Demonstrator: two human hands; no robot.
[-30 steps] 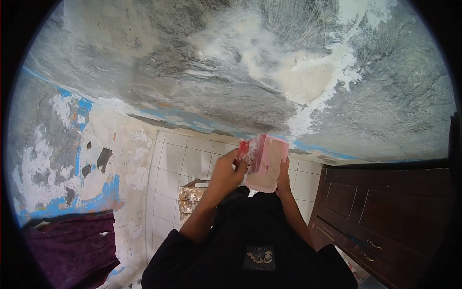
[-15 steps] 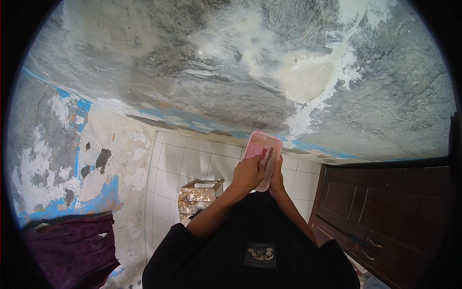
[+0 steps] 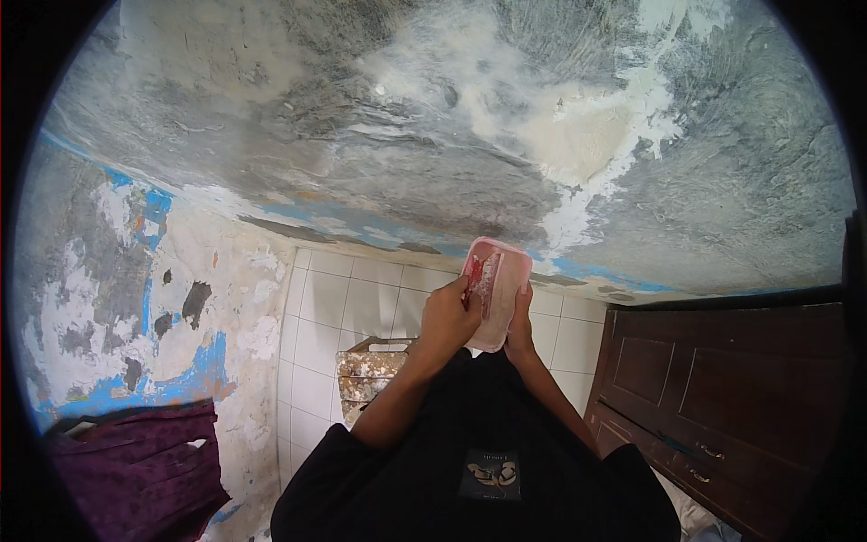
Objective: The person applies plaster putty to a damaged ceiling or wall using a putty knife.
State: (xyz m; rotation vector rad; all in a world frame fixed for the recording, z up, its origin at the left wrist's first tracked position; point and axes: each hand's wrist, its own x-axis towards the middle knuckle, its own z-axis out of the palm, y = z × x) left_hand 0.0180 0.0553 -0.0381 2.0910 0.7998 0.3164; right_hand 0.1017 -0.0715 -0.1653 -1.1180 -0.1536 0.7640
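Observation:
In front of my chest is a pink plastic tub (image 3: 512, 287), rectangular and shallow, with a pale paste smeared inside it. My right hand (image 3: 519, 330) grips the tub by its right side, fingers wrapped round the edge. My left hand (image 3: 449, 318) is closed on a red putty scraper (image 3: 483, 278) caked with whitish paste. The scraper lies inside the tub, along its left wall. My left fingers hide part of the scraper's near end.
A patchy grey wall (image 3: 433, 163) with white filler rises just beyond the tub. To the left stand a paint-spattered wooden stool (image 3: 361, 378) and a peeling wall with a purple cloth (image 3: 149, 461). A dark wooden cabinet (image 3: 722, 388) is at right, on white floor tiles (image 3: 366, 303).
My left hand and the scraper have shifted left, from the tub's middle and right to its left side. The tub has moved slightly and turned a little.

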